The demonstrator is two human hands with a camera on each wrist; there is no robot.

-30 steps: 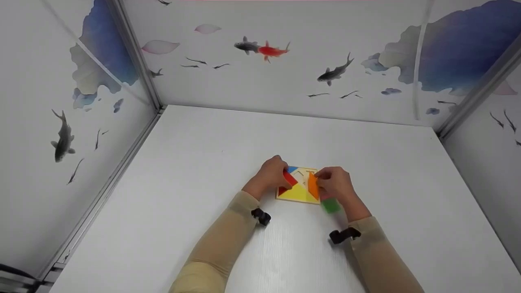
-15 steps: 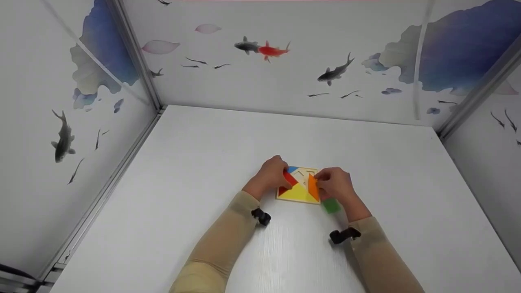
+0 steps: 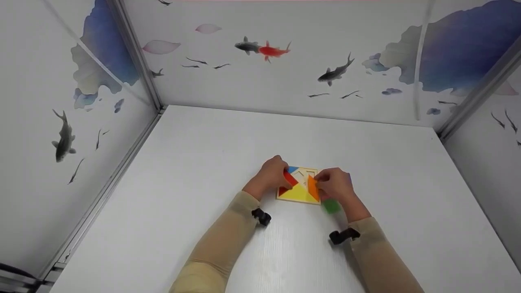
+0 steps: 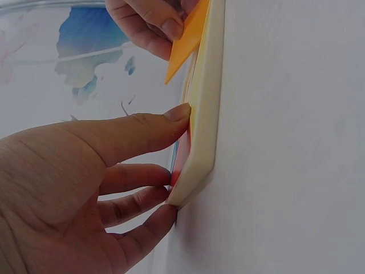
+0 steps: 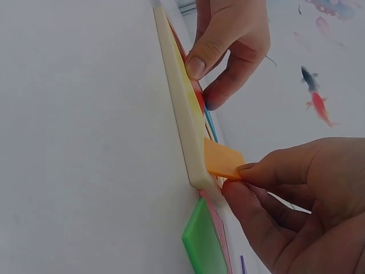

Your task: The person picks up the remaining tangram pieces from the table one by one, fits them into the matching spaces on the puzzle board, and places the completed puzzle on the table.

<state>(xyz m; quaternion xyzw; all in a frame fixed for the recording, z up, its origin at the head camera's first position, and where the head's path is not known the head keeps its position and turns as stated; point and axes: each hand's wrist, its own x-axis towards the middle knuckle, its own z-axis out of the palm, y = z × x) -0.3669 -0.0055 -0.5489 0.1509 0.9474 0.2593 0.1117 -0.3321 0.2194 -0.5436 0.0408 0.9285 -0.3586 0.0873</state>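
Observation:
A square wooden tangram tray (image 3: 299,201) lies on the table with red (image 3: 289,179), yellow (image 3: 297,194) and blue (image 3: 292,168) pieces set in it. My left hand (image 3: 270,176) grips the tray's left side, its thumb on the top face and fingertips along the edge. Between thumb and fingers, my right hand (image 3: 336,184) pinches an orange piece (image 5: 221,158). That piece stands tilted at the tray's right side, its lower edge against the tray. Part of the recess shows bare wood towards the back. The left fingers hide some of the red area.
Beside the tray's near right corner lie a green piece (image 5: 204,240) and a pink piece (image 5: 218,224), partly under the right hand in the head view. A purple edge (image 5: 243,264) shows farther right. Printed walls enclose the white table (image 3: 203,162) at the back and sides.
The right hand has shifted very slightly, and the orange piece's tilt differs a little. The left hand and the tray stay where they were.

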